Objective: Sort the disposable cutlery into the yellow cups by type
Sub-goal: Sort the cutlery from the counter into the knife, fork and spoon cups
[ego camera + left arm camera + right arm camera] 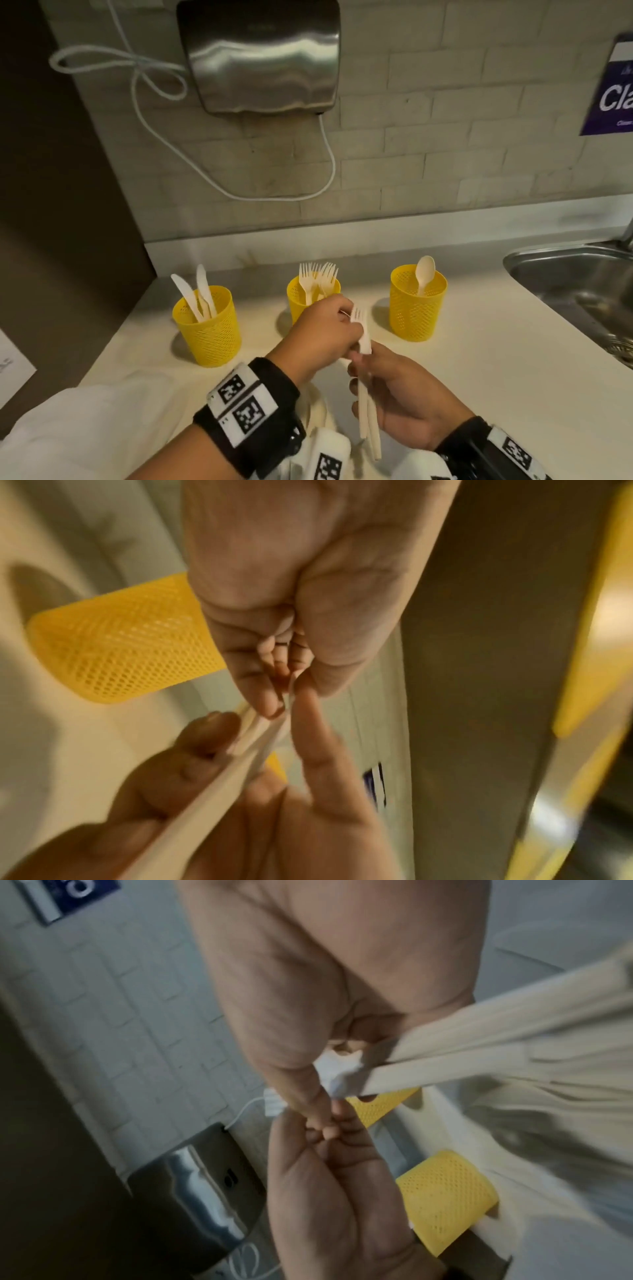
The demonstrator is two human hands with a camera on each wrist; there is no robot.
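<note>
Three yellow mesh cups stand in a row on the counter: the left cup [209, 329] holds knives, the middle cup [298, 301] holds several forks, and the right cup [418, 308] holds one spoon. In front of the middle cup my left hand [346, 334] pinches a pale fork [362, 330] just below its tines. The fork belongs to a small bundle of cutlery [368, 414] that my right hand [363, 380] grips by the handles. The left wrist view shows my left fingertips [274, 702] closed on the pale handles [219, 785]. The other pieces' types are hidden.
A steel sink [575, 270] is set into the counter at the right. A metal hand dryer [260, 54] with a white cord hangs on the tiled wall behind the cups. White fabric [85, 431] lies at the front left of the counter.
</note>
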